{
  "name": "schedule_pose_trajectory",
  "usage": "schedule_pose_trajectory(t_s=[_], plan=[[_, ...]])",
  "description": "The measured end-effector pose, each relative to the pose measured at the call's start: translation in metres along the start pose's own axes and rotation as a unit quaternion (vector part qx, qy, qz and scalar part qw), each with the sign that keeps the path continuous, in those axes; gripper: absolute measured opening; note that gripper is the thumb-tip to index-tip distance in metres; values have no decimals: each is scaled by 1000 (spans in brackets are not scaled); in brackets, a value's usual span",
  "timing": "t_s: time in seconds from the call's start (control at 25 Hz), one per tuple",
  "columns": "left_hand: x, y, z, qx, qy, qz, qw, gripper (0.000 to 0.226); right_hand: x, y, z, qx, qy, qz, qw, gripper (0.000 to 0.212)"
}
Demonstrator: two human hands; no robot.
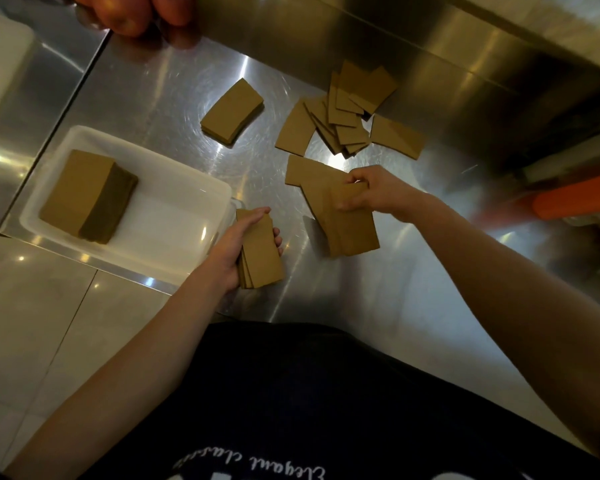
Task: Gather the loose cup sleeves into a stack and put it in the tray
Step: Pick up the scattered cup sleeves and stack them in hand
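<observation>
Left hand (244, 244), centre frame: grip clamped on a small stack of brown cardboard cup sleeves (261, 250), just right of the white plastic tray (174, 199). Right hand (370, 190): grip pinching loose brown sleeves (350, 230) on the steel bench (160, 95). More sleeves scattered upper centre (343, 112).

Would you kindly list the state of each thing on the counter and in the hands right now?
Tray: open, holding one tall stack.
Tall stack: squared, inside the tray.
Small neat stack: lying on the counter, untouched.
Scattered sleeves: loose, fanned, overlapping.
Left hand: shut on a gathered bundle.
Right hand: fingers gripping sleeves from the near pile.
</observation>
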State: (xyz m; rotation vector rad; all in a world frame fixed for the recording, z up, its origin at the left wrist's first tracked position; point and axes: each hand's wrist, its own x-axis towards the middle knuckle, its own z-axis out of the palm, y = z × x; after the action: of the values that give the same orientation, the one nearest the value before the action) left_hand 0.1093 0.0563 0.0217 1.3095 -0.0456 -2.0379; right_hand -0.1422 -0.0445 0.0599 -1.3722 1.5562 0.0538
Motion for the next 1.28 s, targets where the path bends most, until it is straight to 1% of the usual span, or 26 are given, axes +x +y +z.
schedule_pose_trajectory(t_s=[0.04,0.12,0.24,0.36,0.52,0.6,0.64,0.68,0.76,0.8,0.92,1.0,1.04,1.12,1.2,1.24,1.28], plan=[[-1,1,1,-1,0,-1,1000,27,3,0,-3,-5,-6,-6,1000,57],[-2,1,2,-4,2,-6,1000,27,15,-4,-3,-74,-2,-32,997,56],[-2,1,0,-3,7,-5,1000,30,32,-16,5,-209,-16,-61,976,73],[-2,0,-4,-4,12,-2,1000,33,43,-20,17,-323,-31,-57,944,84],[-1,1,-7,-14,13,-2,1000,33,46,-16,29,-404,-6,-94,910,86],[-1,0,-6,-17,12,-10,1000,33,43,-15,27,-419,18,-103,902,86],[-1,-1,-5,-18,11,-15,1000,32,41,-14,24,-405,17,-98,909,83],[-1,0,-3,-18,9,-18,1000,32,37,-13,19,-368,8,-90,926,78],[1,-1,-1,-8,12,-24,1000,33,26,-9,8,-259,-25,-64,963,65],[2,-1,1,-2,11,-26,1000,33,18,-8,3,-214,-35,-55,975,61],[5,0,9,10,-3,-24,1000,34,-10,-16,-6,-64,-48,-38,996,61],[7,1,14,28,-21,-17,999,45,-27,-25,-4,36,-80,-40,995,64],[7,1,17,41,-30,-13,999,53,-33,-30,-1,59,-95,-49,993,63],[7,0,23,83,-54,-19,995,65,-41,-36,13,66,-105,-75,989,54],[4,-1,30,109,-73,-30,991,66,-44,-41,31,37,-69,-101,992,46],[3,-1,32,110,-87,-36,989,67,-44,-42,40,16,-38,-121,992,46],[3,-2,32,110,-103,-40,988,73,-44,-42,47,-7,-5,-148,989,47]])
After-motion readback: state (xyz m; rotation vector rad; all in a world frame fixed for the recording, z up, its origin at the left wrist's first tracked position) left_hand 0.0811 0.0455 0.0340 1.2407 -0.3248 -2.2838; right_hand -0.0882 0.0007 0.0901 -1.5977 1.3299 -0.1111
